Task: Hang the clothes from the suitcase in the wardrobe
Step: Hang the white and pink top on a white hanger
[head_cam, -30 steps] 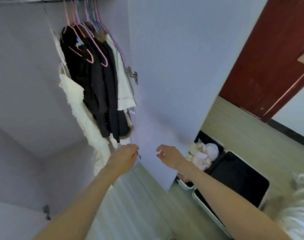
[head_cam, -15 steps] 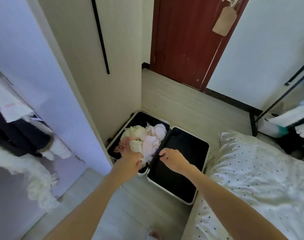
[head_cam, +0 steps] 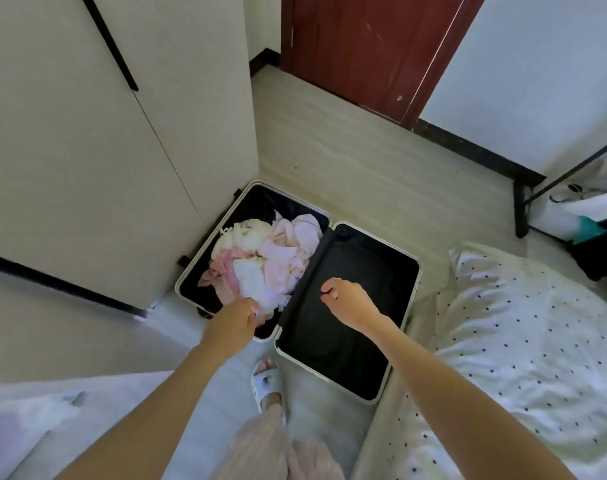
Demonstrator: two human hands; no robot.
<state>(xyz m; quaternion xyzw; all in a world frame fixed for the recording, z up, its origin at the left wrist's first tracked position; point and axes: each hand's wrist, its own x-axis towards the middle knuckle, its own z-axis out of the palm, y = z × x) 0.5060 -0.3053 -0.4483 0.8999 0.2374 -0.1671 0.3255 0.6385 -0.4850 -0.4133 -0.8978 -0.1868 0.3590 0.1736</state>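
clothes waiting in the open suitcase

soft, light clothes [head_cam: 267, 258] lie heaped in the suitcase [head_cam: 404, 258] half just ahead of the left hand [head_cam: 231, 325], whose loosely curled grip holds nothing. right hand [head_cam: 347, 301] hangs relaxed and unladen over the bare half. limp fabric will likely drape and snag; best bunched at a top fold.

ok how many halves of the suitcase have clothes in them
1. The left half holds the heap of clothes; the right half looks bare, though dark items may be hidden.

Left hand [head_cam: 233, 327] hides its fingers; rack [head_cam: 537, 188] cropped.
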